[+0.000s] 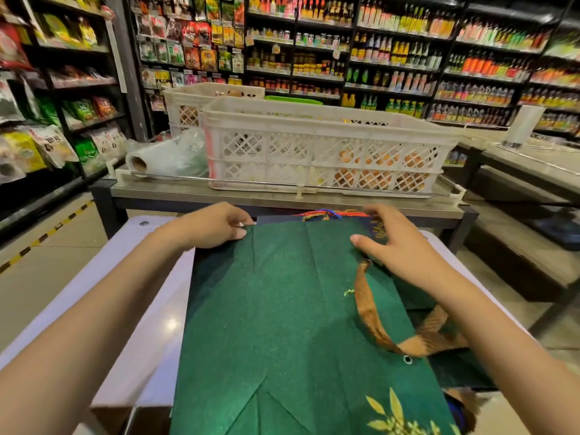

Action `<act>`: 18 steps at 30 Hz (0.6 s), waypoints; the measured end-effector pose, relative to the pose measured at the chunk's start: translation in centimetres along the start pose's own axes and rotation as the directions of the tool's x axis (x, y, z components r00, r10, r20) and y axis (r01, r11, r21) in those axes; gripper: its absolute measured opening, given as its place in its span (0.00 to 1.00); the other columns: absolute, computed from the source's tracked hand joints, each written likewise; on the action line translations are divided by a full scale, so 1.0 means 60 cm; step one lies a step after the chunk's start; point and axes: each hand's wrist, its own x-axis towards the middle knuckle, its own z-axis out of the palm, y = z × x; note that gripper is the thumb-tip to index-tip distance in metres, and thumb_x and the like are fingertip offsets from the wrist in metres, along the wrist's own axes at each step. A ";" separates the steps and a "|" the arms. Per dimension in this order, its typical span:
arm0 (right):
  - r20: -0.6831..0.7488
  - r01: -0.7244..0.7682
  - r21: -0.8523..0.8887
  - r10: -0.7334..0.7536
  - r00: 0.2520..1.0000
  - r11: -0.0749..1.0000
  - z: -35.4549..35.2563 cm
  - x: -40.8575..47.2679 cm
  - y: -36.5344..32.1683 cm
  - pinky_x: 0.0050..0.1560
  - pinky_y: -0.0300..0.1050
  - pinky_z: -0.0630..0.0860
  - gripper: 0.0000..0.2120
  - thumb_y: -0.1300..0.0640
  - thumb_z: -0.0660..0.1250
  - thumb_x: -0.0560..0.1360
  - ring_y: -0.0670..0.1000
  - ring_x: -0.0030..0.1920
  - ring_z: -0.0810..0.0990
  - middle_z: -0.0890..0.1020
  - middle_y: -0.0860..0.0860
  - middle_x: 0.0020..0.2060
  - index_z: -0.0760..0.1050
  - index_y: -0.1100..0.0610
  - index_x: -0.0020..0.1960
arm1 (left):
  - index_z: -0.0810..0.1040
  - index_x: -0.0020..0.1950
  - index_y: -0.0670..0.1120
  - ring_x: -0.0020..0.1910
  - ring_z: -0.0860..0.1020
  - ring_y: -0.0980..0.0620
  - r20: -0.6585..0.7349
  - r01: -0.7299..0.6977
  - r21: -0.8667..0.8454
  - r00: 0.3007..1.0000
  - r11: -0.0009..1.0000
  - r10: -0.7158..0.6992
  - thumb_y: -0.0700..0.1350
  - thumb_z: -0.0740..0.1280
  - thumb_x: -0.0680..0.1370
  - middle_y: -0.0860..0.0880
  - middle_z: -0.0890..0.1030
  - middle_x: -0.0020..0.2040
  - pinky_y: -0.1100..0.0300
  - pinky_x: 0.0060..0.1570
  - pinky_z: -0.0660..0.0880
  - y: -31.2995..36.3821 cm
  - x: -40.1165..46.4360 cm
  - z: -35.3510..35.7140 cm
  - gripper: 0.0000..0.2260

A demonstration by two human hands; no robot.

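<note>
- The green bag (282, 309) is lying flat and folded on the white surface (150, 293), its long side running away from the person and its far edge reaching toward the metal counter (282, 196).
- The left hand (210, 226) is pinching the bag's far left corner, thumb and curled fingers closing on the edge.
- The right hand (398, 243) is resting on the far right part with its fingers spread wide and holding nothing. It is also partly lying over a dark blue bag (381, 229) underneath.
- Handling, as a judgement: the bag is looking light and fairly stiff, like felted paper or card. Its sharp creases suggest it will be holding its folds and denting if crushed.
- The matt face should not be slipping much under the fingers.
- The corners and the far edge are offering the best hold, and the ribbon handle (367, 309) is serving for lifting.
- Appearance: the face is a deep green, with pressed fold lines running lengthwise and a V-shaped crease near the person.
- A gold leaf print (395, 416) is showing at the near right corner.
- A metal eyelet (407, 359) is anchoring the brown ribbon.
- Twisted red and blue cords (323, 213) are showing at the blue bag's far edge.
- Behind, a white lattice crate (314, 152) is standing on the counter.
</note>
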 end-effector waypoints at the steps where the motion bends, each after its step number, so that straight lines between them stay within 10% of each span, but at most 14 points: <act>1: -0.009 0.028 -0.016 -0.028 1.000 0.999 -0.002 0.007 -0.001 0.62 0.43 0.65 0.26 0.48 0.69 0.74 0.53 0.65 0.71 0.74 0.53 0.64 0.68 0.57 0.68 | 0.80 0.55 0.44 0.46 0.75 0.54 -0.005 -0.016 -0.002 1.000 1.000 0.016 0.37 0.63 0.80 0.49 0.81 0.48 0.68 0.40 0.68 0.007 0.005 -0.001 0.08; 7: 0.252 0.177 -0.098 -0.147 0.956 0.979 0.003 0.039 -0.036 0.61 0.49 0.70 0.24 0.41 0.65 0.75 0.53 0.60 0.75 0.77 0.51 0.61 0.71 0.54 0.65 | 0.80 0.58 0.41 0.49 0.75 0.56 -0.060 -0.166 -0.012 0.984 0.986 0.165 0.37 0.63 0.80 0.49 0.80 0.50 0.76 0.41 0.67 0.042 0.024 0.015 0.09; 10: 0.345 0.144 -0.080 -0.108 0.932 0.986 0.002 0.054 -0.041 0.55 0.53 0.74 0.22 0.37 0.65 0.72 0.53 0.53 0.78 0.81 0.51 0.54 0.75 0.51 0.58 | 0.80 0.59 0.43 0.52 0.76 0.55 -0.109 -0.211 -0.010 0.972 0.978 0.208 0.38 0.65 0.79 0.50 0.81 0.52 0.65 0.50 0.70 0.044 0.027 0.022 0.10; 18: 0.287 -0.226 0.236 0.154 0.946 0.945 -0.013 0.063 0.003 0.37 0.32 0.68 0.13 0.46 0.72 0.70 0.44 0.39 0.76 0.79 0.48 0.38 0.78 0.56 0.42 | 0.63 0.75 0.49 0.72 0.63 0.53 -0.233 -0.128 -0.136 0.968 0.982 0.094 0.50 0.68 0.77 0.50 0.64 0.74 0.59 0.67 0.61 0.005 -0.011 0.011 0.28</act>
